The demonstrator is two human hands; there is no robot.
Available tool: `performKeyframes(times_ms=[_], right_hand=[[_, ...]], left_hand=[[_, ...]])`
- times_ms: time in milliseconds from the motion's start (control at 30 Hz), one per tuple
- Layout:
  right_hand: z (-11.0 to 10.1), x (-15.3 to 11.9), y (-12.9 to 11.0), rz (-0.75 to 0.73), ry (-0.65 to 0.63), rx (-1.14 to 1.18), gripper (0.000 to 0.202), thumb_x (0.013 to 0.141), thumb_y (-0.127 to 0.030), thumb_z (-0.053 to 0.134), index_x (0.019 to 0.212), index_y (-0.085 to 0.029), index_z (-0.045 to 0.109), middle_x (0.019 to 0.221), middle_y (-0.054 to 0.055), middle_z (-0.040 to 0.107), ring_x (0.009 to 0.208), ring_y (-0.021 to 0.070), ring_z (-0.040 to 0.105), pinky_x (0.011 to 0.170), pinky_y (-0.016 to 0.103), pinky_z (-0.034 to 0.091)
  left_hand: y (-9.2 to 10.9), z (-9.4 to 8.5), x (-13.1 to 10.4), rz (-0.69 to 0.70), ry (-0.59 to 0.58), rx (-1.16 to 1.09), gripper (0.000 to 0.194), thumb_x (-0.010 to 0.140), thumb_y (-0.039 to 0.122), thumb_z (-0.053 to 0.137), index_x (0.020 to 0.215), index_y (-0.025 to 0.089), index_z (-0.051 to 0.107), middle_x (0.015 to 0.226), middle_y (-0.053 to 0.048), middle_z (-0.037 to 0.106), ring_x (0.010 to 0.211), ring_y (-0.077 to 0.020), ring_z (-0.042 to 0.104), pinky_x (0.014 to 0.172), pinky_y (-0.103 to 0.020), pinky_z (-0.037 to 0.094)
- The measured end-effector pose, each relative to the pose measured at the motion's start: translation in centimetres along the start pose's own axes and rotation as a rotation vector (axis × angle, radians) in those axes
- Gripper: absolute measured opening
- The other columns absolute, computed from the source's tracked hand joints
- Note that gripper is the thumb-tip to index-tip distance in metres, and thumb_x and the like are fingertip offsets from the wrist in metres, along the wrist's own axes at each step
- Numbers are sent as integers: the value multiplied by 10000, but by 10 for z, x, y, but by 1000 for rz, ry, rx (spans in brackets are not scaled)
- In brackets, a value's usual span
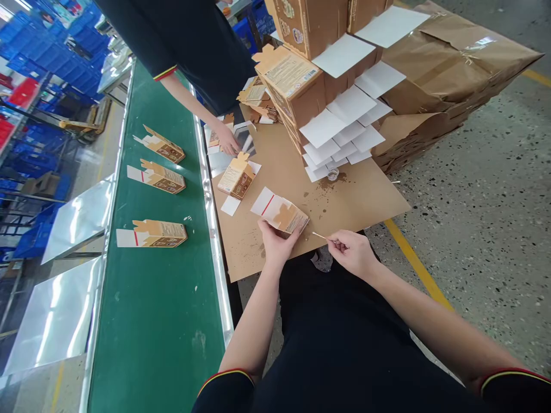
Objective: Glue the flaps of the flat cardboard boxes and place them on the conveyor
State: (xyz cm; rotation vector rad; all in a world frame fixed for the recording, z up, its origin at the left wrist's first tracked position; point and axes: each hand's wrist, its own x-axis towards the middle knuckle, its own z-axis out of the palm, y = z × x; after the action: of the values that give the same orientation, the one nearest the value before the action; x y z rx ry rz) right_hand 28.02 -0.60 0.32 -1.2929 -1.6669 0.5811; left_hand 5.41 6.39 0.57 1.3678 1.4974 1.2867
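Note:
My left hand [278, 244] grips a small printed cardboard box [293, 218] near the table's front edge. Its white flap carries a red strip and points to the far left. Just right of the box, my right hand [350, 250] pinches a cotton swab [319, 235], its tip close to the box but apart from it. Another cardboard box [237, 177] lies farther back on the brown board [271, 152]. Beside the stacked boxes sits a small clear cup [333, 174], with dark wet spots around it.
Tall stacks of boxes [307, 103] with white flaps rise at the back right. On the left runs a green conveyor belt [163, 321] bearing 3 boxes [166, 232]. A co-worker's hand [226, 137] reaches over the table's far side. Brown paper-wrapped bundles [430, 74] lie behind the stacks.

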Motion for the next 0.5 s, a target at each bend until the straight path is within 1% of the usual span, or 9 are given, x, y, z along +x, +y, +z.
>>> performKeyframes(times_ms=[133,267,367,433,500], right_hand=[[-16,-8,-1,39,71,-3,202,1027,-173,674,840,-241,712,661,-11,632,563,142,554,584,269,482],[-26,-10,-5,108,107,0,209,1034,-241,688,829,-244,728,661,2,654,557,151,570,583,281,504],[-28,-10,-9,163,92,-3,241,1039,-305,673,815,-248,741,650,16,660,549,165,571,582,302,530],[-26,-9,-10,161,86,13,254,1041,-329,659,816,-253,746,644,21,667,541,171,568,572,311,538],[-23,-6,-11,139,92,36,266,1043,-348,651,811,-259,747,633,17,663,532,173,568,556,311,538]], left_hand=[[3,3,-8,-3,5,132,797,713,395,1027,1242,287,441,1279,-106,687,1269,-313,743,1100,-476,635],[7,3,-8,-46,14,102,790,703,361,1037,1211,299,436,1245,-101,698,1283,-334,740,1103,-472,622],[9,5,-6,-87,18,47,797,686,332,1051,1219,305,460,1217,-103,712,1300,-360,740,1110,-478,612],[10,9,-4,-91,17,21,797,670,313,1051,1227,305,480,1196,-103,723,1294,-374,745,1095,-485,617],[11,11,-3,-76,4,6,791,650,296,1049,1217,304,497,1163,-99,732,1243,-374,765,1048,-478,635]])
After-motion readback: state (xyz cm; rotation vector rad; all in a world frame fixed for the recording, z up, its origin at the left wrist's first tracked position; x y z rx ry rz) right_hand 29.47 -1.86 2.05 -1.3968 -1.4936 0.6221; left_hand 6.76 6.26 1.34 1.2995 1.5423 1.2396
